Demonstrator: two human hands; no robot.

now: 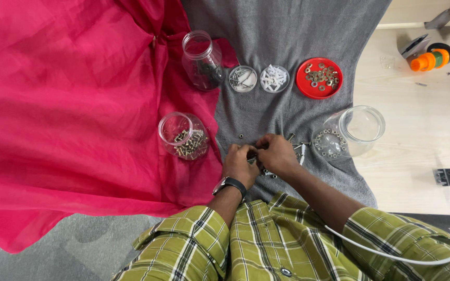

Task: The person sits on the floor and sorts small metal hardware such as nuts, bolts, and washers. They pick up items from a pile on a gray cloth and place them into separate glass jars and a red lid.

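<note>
Currently left hand [239,164] and right hand [277,153] are pinched together on small screws [294,147] over the grey cloth [287,31], exact grip unclear. Jar of bolts [183,135] just left, jar of washers [347,132] right; red lid [319,78] farther off.

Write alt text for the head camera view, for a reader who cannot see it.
Seen from above, a person's left hand and right hand meet over small screws and nuts on a grey cloth. Around them lie clear jars of hardware, a red lid of washers, and a pink cloth on the left.
</note>
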